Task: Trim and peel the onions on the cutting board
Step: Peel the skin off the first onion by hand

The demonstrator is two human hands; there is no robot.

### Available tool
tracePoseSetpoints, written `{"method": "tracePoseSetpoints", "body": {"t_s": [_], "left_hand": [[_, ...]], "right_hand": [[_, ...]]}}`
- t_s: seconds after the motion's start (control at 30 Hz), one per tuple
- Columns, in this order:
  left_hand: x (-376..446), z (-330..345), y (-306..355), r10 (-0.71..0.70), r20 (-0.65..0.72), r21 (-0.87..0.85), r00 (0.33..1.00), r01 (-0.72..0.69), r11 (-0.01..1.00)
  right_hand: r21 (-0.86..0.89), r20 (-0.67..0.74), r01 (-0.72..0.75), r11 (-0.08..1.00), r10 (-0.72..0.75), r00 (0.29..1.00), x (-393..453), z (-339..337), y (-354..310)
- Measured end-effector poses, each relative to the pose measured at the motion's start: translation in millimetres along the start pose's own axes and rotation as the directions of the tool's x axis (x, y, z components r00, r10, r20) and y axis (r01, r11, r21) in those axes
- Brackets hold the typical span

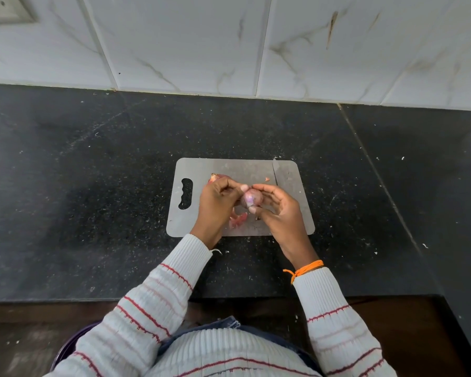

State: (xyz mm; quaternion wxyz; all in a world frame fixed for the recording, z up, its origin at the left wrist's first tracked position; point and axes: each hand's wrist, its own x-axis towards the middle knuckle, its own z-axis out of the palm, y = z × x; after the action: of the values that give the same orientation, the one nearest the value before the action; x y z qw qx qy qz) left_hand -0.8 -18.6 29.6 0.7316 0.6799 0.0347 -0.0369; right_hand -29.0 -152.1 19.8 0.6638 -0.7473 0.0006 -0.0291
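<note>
Your right hand (276,206) cradles the small, light red onion (252,198) above the cutting board (291,172); your left hand (218,200) pinches its skin. Papery, tears easily; peeled flesh likely slick, so hold firmly.

A home kitchen is showing here; a black granite countertop (93,186) is running beneath white marble-look wall tiles (174,42); a grey cutting board (291,175) is lying on it.
</note>
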Motion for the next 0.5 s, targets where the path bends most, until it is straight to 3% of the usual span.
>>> {"method": "tracePoseSetpoints", "body": {"t_s": [0.2,0.33,0.5], "left_hand": [[2.0,1.1,-2.3,0.033,-0.062,0.082,0.998,-0.027,0.996],[-0.9,0.0,-0.3,-0.017,0.024,-0.022,1.0,0.017,1.0],[-3.1,0.4,1.3,0.0,0.063,-0.014,0.998,0.001,1.0]], "right_hand": [[0.091,0.021,-0.01,0.996,0.008,1.0,-0.3,-1.0,2.1],[0.254,0.031,-0.081,0.964,0.075,0.997,0.0,-4.0,8.2],[0.296,0.036,-0.095,0.951,0.088,0.995,-1.1,-5.6,12.3]]}}
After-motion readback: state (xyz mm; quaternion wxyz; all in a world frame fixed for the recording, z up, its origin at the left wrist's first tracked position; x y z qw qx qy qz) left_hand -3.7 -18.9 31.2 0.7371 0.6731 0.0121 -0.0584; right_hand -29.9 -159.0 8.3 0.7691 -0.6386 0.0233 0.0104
